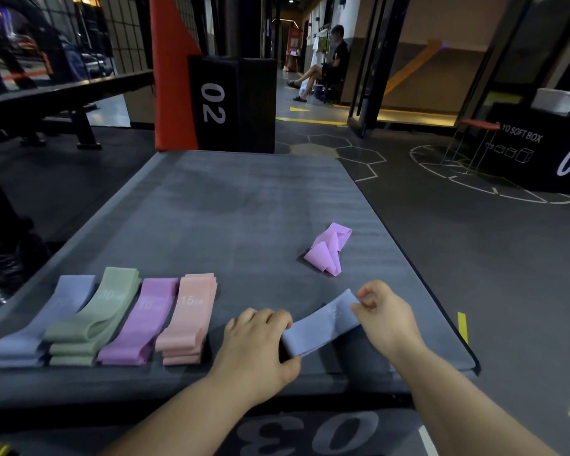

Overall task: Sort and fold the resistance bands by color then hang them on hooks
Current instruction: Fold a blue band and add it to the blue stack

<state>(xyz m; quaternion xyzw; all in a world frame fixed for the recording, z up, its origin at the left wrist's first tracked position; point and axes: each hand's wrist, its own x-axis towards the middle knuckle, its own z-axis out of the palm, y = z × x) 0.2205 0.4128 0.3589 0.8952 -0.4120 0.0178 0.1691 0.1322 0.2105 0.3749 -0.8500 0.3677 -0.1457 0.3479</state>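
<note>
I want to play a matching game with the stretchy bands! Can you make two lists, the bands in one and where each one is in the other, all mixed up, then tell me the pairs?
Things:
1. green stack
2. peach stack
3. crumpled purple band
4. single blue-grey band

Places:
A. held between the left hand and the right hand
B. alone, farther out on the mat
C. second from the left in the row
D. right end of the row, marked 15

Pairs: 1-C, 2-D, 3-B, 4-A.
</note>
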